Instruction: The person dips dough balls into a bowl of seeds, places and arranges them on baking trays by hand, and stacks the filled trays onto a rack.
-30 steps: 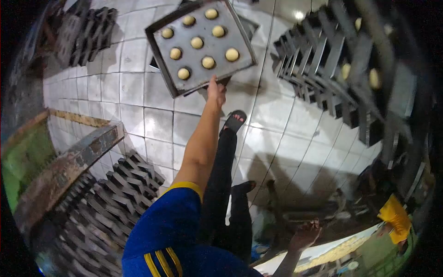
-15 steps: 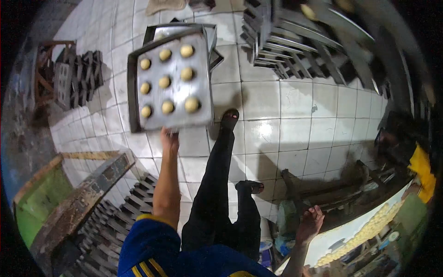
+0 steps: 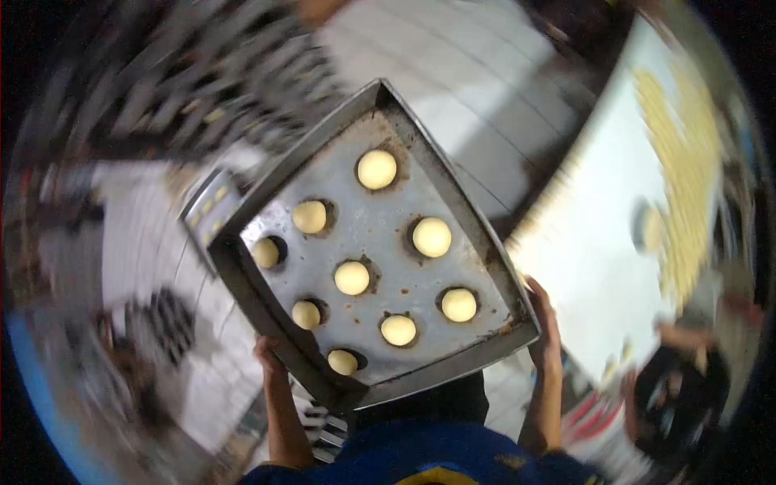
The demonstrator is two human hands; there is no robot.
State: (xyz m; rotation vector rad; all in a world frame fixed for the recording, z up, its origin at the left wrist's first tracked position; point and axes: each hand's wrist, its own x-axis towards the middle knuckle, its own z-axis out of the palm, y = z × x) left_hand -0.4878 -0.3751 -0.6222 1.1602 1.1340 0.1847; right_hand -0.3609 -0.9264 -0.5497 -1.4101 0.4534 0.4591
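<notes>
A deep metal baking tray (image 3: pixel 420 279) is held up close in front of me, turned at an angle. Several round, pale yellow dough balls (image 3: pixel 352 278) sit spaced apart on its stained bottom. At the tray's left side, my left hand (image 3: pixel 271 356) grips the outer wall. My right hand (image 3: pixel 546 323) is wrapped round the right corner, its fingers partly hidden behind the wall. Both hands carry the tray between them, above my legs.
On the right a white table (image 3: pixel 586 267) bears a large mass of small yellow dough pieces (image 3: pixel 675 162). Beside it is another person (image 3: pixel 675 396). Stacked trays (image 3: pixel 234 89) blur at the upper left; another tray (image 3: pixel 214 210) shows behind mine. The floor is tiled.
My view has swung round toward the table. The tray has come nearer my body and turned. My right hand, free before, now holds it together with my left.
</notes>
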